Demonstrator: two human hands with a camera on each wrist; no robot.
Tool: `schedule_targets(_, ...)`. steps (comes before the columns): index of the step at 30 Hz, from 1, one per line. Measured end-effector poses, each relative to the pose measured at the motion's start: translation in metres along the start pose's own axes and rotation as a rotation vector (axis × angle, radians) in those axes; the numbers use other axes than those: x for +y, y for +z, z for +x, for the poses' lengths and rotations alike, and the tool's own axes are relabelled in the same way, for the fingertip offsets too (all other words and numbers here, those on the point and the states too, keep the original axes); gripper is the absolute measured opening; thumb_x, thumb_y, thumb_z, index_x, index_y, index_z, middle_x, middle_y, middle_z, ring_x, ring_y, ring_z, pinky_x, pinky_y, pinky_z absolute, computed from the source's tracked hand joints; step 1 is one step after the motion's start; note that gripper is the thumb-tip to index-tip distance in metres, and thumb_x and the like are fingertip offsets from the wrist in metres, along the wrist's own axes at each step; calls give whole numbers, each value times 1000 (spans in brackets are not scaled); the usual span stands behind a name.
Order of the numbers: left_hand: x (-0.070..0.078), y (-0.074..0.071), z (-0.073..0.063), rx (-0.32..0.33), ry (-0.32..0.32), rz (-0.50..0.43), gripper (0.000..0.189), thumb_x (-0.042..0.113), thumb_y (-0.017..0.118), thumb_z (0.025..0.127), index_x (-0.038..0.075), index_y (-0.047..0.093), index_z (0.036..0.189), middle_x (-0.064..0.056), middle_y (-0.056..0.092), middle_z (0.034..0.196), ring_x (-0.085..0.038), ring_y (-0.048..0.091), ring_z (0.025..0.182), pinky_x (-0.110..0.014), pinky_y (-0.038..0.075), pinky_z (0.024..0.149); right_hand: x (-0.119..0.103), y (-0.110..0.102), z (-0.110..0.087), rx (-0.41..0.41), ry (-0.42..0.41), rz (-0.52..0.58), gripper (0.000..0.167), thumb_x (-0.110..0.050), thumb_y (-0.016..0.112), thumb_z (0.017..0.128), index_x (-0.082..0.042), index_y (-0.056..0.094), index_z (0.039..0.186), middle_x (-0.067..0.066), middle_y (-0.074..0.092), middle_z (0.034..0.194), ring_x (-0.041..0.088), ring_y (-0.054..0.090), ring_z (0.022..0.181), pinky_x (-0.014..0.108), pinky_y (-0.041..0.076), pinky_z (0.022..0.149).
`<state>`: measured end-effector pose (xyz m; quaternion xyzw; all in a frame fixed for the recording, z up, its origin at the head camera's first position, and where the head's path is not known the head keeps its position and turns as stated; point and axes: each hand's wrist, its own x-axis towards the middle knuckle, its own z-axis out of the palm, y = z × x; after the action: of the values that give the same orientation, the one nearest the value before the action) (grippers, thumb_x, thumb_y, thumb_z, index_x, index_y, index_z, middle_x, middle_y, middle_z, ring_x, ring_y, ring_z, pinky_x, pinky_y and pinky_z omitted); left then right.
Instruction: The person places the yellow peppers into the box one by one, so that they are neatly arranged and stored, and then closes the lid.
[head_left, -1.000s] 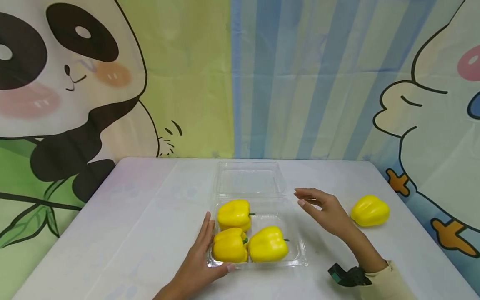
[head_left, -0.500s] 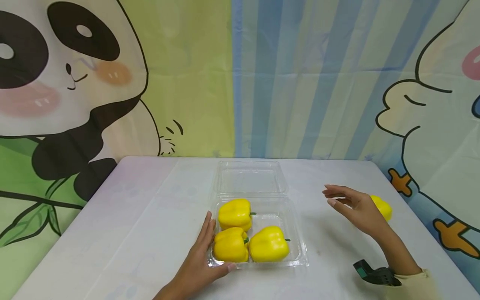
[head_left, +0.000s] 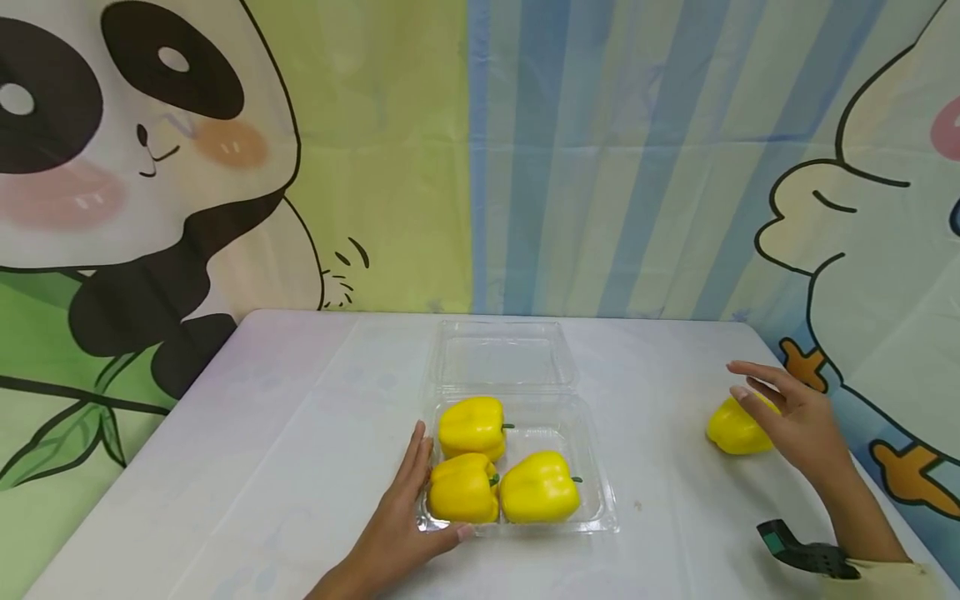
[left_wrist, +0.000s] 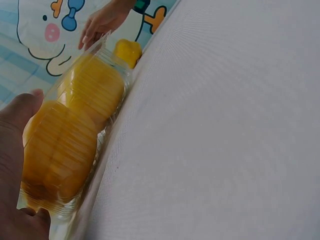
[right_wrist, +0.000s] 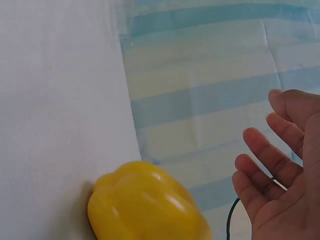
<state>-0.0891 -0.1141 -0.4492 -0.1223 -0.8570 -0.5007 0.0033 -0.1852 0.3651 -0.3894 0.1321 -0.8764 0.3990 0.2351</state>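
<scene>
My left hand (head_left: 392,508) rests against the near left corner of a clear plastic clamshell box (head_left: 592,500), fingers along its left side and thumb at the front edge. Inside the box lie three yellow bell peppers: one at the back (head_left: 471,427), one front left (head_left: 462,489) and one front right (head_left: 540,487). Another yellow bell pepper (head_left: 731,427) lies on the table at the right. Above and partly in front of it is my right hand (head_left: 798,417), fingers spread and loosely bent. In the right wrist view, a gap shows between that hand and the pepper (right_wrist: 147,205).
The box's lid (head_left: 502,354) lies folded back towards the far edge of the white table (head_left: 300,417). A printed cloth (head_left: 600,167) with cartoon animals hangs behind and beside the table. A dark strap device (head_left: 806,550) sits on the right wrist.
My right hand has moved right, from beside the box to the loose pepper, passing in front of it. My left hand and the box have stayed in place.
</scene>
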Motion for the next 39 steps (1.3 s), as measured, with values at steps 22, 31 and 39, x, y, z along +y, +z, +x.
schedule_targets(22,-2,0,0,6,4,33,118,49,83,72,5,13,156,4,-6,163,-21,17,144,-44,26,111,41,-23,-15,2,105,-67,52,-11,63,95,-8,47,144,-15,41,146,-10,31,129,2,28,95)
schedule_targets(31,-2,1,1,-5,-8,41,118,55,81,72,5,14,156,8,-7,162,-22,16,144,-46,24,111,63,-25,-23,-139,321,-21,64,-32,56,100,-29,24,156,-12,14,159,6,12,144,10,22,105)
schedule_targets(39,-1,1,0,-2,-26,44,121,57,81,70,6,14,156,13,-8,161,-21,16,144,-47,23,111,72,-25,-23,-265,366,33,66,-35,54,100,-18,23,156,-2,17,160,12,17,144,41,23,115)
